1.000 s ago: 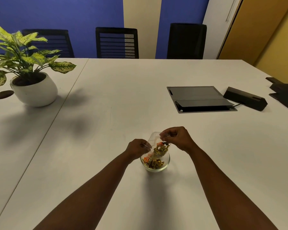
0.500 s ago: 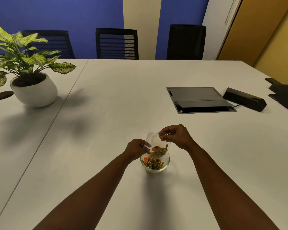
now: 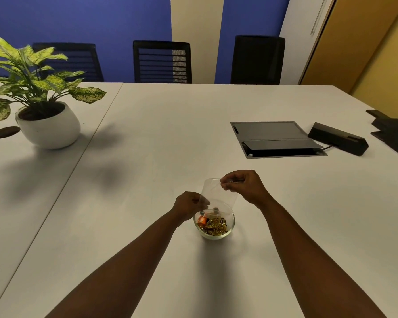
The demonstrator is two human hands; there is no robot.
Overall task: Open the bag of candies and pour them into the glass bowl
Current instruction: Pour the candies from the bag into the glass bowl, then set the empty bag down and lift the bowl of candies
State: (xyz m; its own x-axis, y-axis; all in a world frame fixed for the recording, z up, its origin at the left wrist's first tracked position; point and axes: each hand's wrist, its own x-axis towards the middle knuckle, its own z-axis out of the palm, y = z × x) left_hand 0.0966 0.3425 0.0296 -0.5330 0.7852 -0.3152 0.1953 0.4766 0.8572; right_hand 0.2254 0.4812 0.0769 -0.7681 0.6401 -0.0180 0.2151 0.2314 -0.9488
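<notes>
While both hands pinch the upended bag (image 3: 217, 196) above the glass bowl (image 3: 214, 223), its last candies (image 3: 214, 226) have dropped in; pouring looks essentially complete.

Office meeting room. Evidence: 1 large white conference table (image 3: 170, 138), made of 2 tops joined at a seam; 3 black office chairs (image 3: 162, 61) lined along its far edge; 1 grey cable hatch (image 3: 274, 134) set flush into the tabletop with its flap raised; 1 black box (image 3: 338, 138) just beside the hatch, with a cable running into it; 1 round dark grommet hole (image 3: 5, 131) in the left top; 1 leafy plant in a white pot (image 3: 48, 127). Walls painted blue and cream; 1 wood-toned door (image 3: 354, 37) at right.
</notes>
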